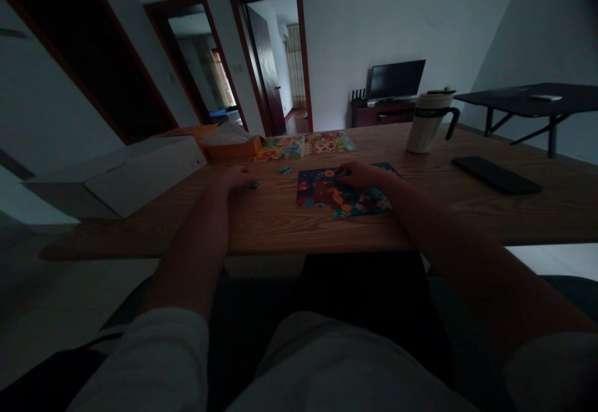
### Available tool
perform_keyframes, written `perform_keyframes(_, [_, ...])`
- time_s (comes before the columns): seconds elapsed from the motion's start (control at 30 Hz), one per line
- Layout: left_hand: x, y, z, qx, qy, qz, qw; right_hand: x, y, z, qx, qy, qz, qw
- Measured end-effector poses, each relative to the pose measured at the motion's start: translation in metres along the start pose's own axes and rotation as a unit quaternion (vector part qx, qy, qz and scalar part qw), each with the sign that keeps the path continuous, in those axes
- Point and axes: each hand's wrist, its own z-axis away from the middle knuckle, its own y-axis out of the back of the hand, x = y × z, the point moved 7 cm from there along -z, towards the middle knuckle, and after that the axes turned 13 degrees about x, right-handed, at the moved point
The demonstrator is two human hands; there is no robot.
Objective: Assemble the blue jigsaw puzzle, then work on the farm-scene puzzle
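A dark blue jigsaw puzzle with colourful animal and plant shapes lies on the wooden table, its lower left edge uneven. Over its upper middle is my right hand, with bent fingers drawn together at the puzzle's surface. Whatever lies between those fingertips is too small and dark to make out. My left hand rests low over the table to the left, its fingers apart and pointing right. Close beside those fingers are small loose puzzle pieces. Another loose puzzle piece lies between my left hand and the puzzle.
A white box and an orange tray holding clear plastic stand at the left. Behind the puzzle lie two bright picture sheets. At the right are a handled cup and a black phone-like slab. The table's front edge is near me.
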Motion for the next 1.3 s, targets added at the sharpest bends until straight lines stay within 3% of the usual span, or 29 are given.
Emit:
perform_keyframes(0.2, [0.034,-0.017,0.014,-0.074,-0.067,0.03,0.995,0.001,0.0,-0.001,0.006,0.009,-0.006,1.0])
perform_keyframes(0.57, [0.105,-0.021,0.044,-0.054,-0.227,0.179,0.956,0.003,0.001,0.0,0.015,-0.005,-0.005,1.0])
perform_keyframes(0.73, [0.099,-0.02,0.053,-0.122,-0.207,0.143,0.96,-0.001,0.003,0.001,0.008,-0.006,0.005,1.0])
perform_keyframes(0.93, [0.091,-0.016,0.06,-0.153,-0.181,0.097,0.967,0.003,0.001,0.001,0.005,-0.018,0.0,1.0])
perform_keyframes(1.3, [0.105,-0.014,0.057,-0.096,-0.205,0.054,0.972,0.001,0.001,0.0,0.002,0.0,0.002,1.0])
